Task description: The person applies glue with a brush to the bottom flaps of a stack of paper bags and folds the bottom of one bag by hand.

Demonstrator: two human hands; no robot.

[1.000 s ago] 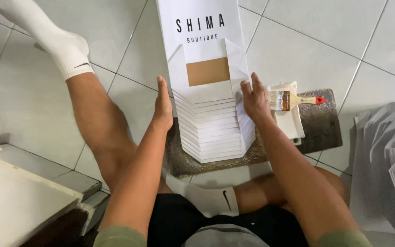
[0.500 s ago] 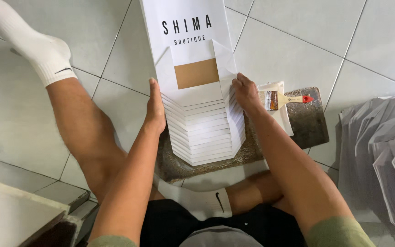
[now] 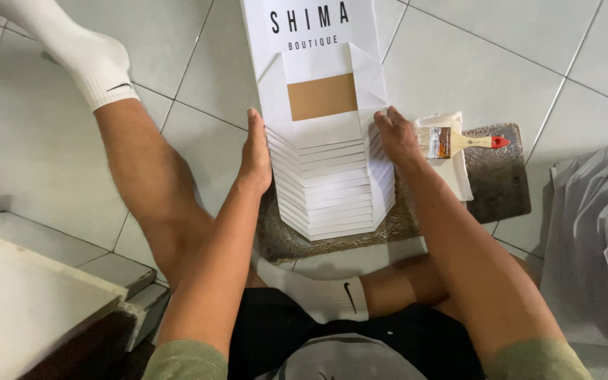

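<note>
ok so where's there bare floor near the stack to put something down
Bare tile lies between the left leg and the paper bag stack, and above the brush toward the upper right. It is crowded on the mat, where brush and stack sit, with the left hand and right hand pressed to the stack's sides, and by the folded paper pile.
</note>
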